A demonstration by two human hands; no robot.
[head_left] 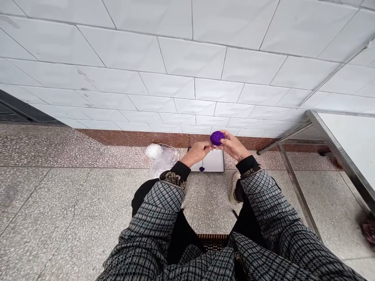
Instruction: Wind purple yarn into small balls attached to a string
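Observation:
A ball of purple yarn (217, 137) is held up in front of me by my right hand (233, 146), its fingers and thumb closed around the ball's right side. Close by on the left, my left hand (197, 152) is closed in a pinch, its fingertips just below the ball. A thin dark strand hangs down under the left fingers to a small purple yarn tuft (202, 169). This tuft lies over a white shallow tray (216, 164) with a dark rim, on the floor beneath my hands.
White yarn (154, 151) with clear plastic wrapping sits on the floor left of the tray. A tiled wall (181, 58) rises ahead. At right stands a metal-framed table (348, 156). My shoe (234, 189) is beside the tray, and a woven seat (213, 242) shows beneath me.

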